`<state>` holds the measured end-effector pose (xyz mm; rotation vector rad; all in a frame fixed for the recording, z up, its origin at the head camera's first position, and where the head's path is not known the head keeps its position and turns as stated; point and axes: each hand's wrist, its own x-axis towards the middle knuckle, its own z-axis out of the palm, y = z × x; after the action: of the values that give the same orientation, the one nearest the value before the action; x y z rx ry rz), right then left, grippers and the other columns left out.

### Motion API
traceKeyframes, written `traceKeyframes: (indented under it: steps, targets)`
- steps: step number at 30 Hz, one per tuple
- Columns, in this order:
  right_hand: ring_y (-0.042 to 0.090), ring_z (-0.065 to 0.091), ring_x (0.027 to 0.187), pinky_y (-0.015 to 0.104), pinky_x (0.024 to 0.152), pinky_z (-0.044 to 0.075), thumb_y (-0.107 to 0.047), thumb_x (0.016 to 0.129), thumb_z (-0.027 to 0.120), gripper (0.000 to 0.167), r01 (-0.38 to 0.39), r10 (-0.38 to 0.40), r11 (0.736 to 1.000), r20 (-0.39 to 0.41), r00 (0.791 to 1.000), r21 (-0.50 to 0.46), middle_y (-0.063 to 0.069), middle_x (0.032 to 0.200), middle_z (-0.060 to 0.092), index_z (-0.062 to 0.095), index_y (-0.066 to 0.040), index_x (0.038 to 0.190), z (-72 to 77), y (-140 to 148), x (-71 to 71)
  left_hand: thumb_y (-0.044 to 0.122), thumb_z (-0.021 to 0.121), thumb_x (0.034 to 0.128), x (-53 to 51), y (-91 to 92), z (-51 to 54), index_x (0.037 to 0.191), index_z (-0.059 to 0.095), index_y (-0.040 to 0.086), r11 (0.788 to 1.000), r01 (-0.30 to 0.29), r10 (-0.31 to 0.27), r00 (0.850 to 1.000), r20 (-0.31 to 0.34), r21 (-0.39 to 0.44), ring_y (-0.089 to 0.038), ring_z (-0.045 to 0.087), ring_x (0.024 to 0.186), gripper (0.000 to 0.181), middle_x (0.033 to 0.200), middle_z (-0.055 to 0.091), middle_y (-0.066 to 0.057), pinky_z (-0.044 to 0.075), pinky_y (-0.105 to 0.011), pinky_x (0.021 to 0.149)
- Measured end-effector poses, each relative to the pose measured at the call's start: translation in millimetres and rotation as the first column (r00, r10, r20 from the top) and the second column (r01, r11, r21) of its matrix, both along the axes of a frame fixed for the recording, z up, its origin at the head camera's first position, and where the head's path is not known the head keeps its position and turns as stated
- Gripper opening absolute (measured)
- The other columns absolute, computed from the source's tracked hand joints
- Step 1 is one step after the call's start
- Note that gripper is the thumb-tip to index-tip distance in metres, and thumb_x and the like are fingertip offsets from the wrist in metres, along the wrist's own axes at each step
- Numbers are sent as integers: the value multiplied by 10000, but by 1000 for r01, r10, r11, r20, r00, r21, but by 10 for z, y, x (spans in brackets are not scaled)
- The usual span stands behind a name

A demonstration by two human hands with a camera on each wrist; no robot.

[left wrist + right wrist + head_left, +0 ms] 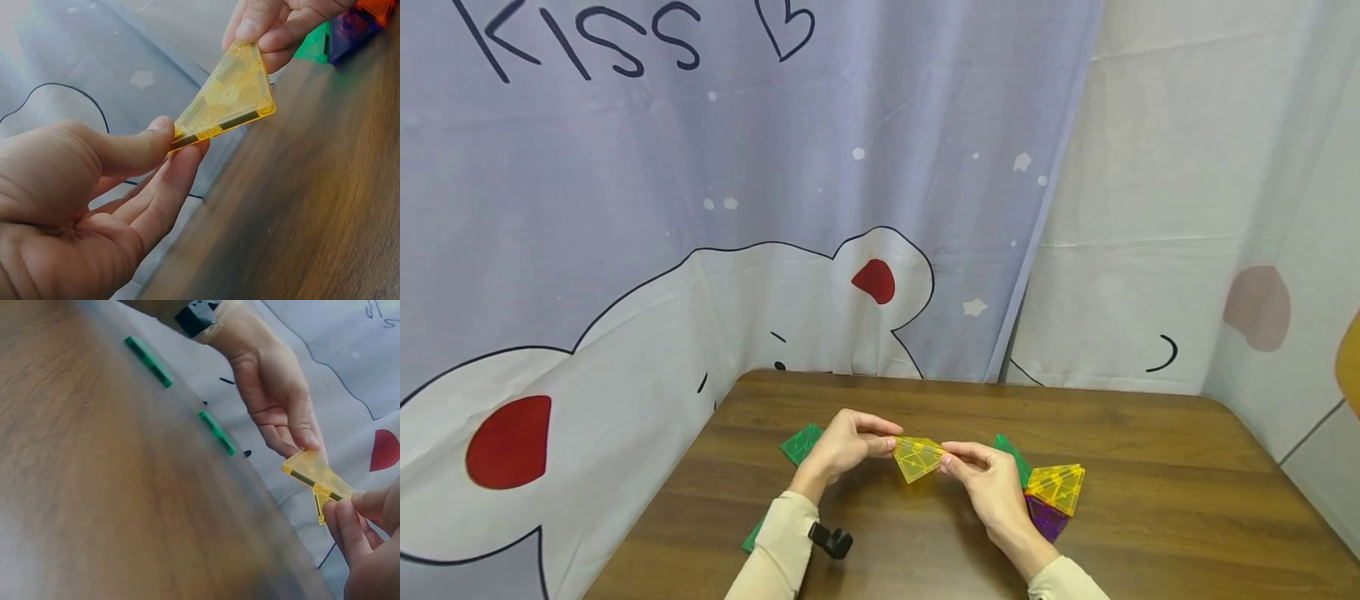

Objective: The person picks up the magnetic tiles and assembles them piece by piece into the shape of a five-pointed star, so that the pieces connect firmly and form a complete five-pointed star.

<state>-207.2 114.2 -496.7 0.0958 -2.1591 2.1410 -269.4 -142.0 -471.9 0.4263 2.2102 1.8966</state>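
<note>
Above the middle of the table, a see-through yellow triangular magnetic tile [916, 462] is held between both hands. My left hand [842, 450] pinches its left corner between thumb and fingers. At the opposite corner my right hand [992, 487] pinches it the same way. Dark magnet strips run along the edge of the tile [228, 94] in the left wrist view. From the right wrist side, a second yellow part [320, 506] hangs at an angle under the tile, partly hidden by the right fingers; how the two join is unclear.
Right of the right hand lie a green tile [1015, 458], several yellow-orange tiles [1060, 483] and a purple tile [1047, 518], close together. A green tile [799, 443] lies beyond the left hand; another green tile [751, 540] is partly behind the left sleeve. Printed curtains surround the wooden table [1150, 517].
</note>
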Motion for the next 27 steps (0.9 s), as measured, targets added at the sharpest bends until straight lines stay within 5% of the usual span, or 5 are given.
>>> traceKeyframes:
  steps: [7, 14, 22, 27]
  targets:
    - [383, 794, 1076, 254, 987, 604, -65, 1042, 778, 211, -11, 11, 1000, 31, 999, -10, 139, 1124, 827, 811, -40, 1248, 76, 65, -11, -95, 793, 973, -12, 34, 5, 1185, 795, -128, 995, 24, -31, 997, 69, 97, -226, 818, 910, 215, 1128, 819, -232, 662, -486, 919]
    - [384, 771, 1128, 234, 991, 590, -62, 1063, 748, 233, -23, 24, 1000, 18, 1000, -11, 144, 1187, 800, 791, -36, 1292, 139, 80, -41, -145, 781, 957, -42, 74, -3, 1183, 754, -197, 976, -11, -6, 997, 79, 218, -234, 822, 906, 234, 1088, 816, -244, 675, -429, 868]
    - [342, 786, 1062, 339, 993, 625, -28, 1050, 754, 248, 5, -5, 1000, 5, 1000, -16, 178, 1141, 809, 780, 33, 1288, 168, 100, -67, -123, 802, 951, -40, 104, -8, 1159, 766, -184, 978, -17, -2, 996, 88, 208, -221, 820, 822, 219, 1037, 824, -230, 685, -386, 793]
    - [324, 800, 1044, 272, 961, 617, -46, 1038, 778, 266, -15, 15, 1000, 11, 1000, 25, 173, 1132, 825, 792, 20, 1295, 175, 148, -70, -126, 796, 956, -33, 130, -27, 1169, 749, -209, 973, -36, 14, 995, 97, 229, -226, 823, 814, 234, 1035, 821, -238, 683, -374, 797]
